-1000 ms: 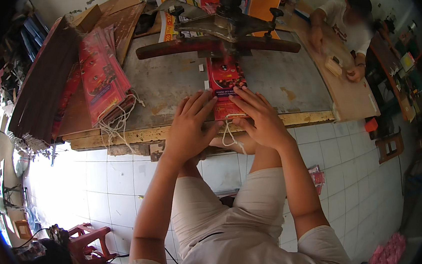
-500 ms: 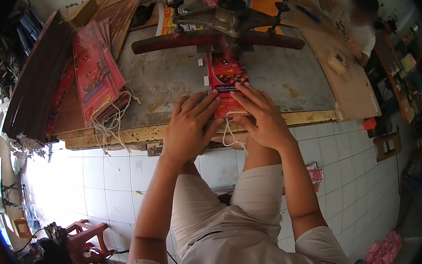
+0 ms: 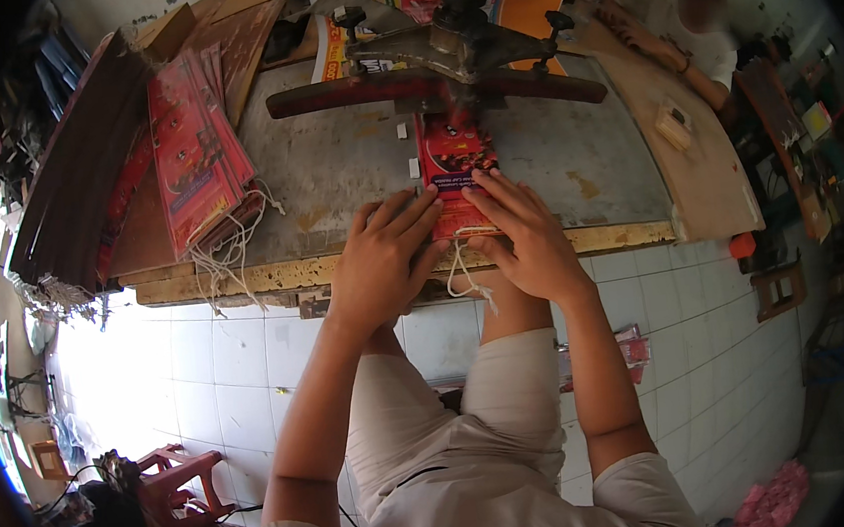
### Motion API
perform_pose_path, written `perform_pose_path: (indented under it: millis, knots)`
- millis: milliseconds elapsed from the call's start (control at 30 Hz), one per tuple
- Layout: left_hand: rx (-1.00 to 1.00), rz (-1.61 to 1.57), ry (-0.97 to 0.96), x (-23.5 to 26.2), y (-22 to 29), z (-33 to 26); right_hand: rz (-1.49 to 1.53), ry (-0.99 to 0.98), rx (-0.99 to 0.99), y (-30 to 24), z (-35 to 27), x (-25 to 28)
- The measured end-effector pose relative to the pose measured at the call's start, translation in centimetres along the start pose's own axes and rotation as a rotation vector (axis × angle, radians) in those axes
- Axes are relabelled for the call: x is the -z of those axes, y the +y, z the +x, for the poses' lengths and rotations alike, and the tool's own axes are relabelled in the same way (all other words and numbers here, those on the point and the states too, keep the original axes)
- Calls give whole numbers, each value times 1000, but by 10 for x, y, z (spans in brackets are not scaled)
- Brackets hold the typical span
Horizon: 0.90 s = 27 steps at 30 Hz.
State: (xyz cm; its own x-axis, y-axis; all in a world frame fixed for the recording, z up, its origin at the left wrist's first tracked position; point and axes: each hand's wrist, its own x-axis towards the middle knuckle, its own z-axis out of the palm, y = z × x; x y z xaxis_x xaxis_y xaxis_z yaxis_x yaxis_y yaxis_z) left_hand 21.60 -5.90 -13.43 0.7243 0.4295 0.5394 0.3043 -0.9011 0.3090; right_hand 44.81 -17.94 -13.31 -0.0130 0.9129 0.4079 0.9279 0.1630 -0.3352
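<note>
A flat, red printed paper bag (image 3: 455, 153) with a white cord handle (image 3: 459, 258) lies on the worn grey tabletop, its far end under the metal press. My left hand (image 3: 378, 252) rests at the bag's left edge, fingers stretched forward and lying flat. Over its right side, my right hand (image 3: 528, 234) lies with fingers extended, the tips on the printed face. Neither hand grasps anything. The cord loops out between my hands and hangs over the table's front edge. Two small pale blocks (image 3: 414, 168) sit along the bag's left side.
The press bar (image 3: 547, 85) spans the table beyond my hands. Stacked red bags (image 3: 193, 148) with loose cords and a tall dark stack (image 3: 72, 164) stand at left. A co-worker in a cap (image 3: 703, 38) sits at the far right, near a tan block (image 3: 673, 127). My legs are below.
My hands keep their place on the bag. The co-worker at the far right has shifted, with the forearm now stretched across the board. The whole view has tilted slightly.
</note>
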Motion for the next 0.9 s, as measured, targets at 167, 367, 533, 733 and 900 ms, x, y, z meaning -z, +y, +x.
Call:
perform_pose_path:
  millis: [167,367,533,733,900]
  knots:
    - [26,21,-35,1,-3,-3,65,-38,-19,23,-4,25]
    - [-70,28,-45,-9,28,2,-447,297,-536,256,-46,122]
    - [47,71,-155,-48,76,-10,-626,258,-522,330,-49,163]
    - [92,86,-140,-59,83,-10,-351,267,-482,354,-53,182]
    - [108,88,-152,-56,79,-14,-174,322,-382,289,-56,159]
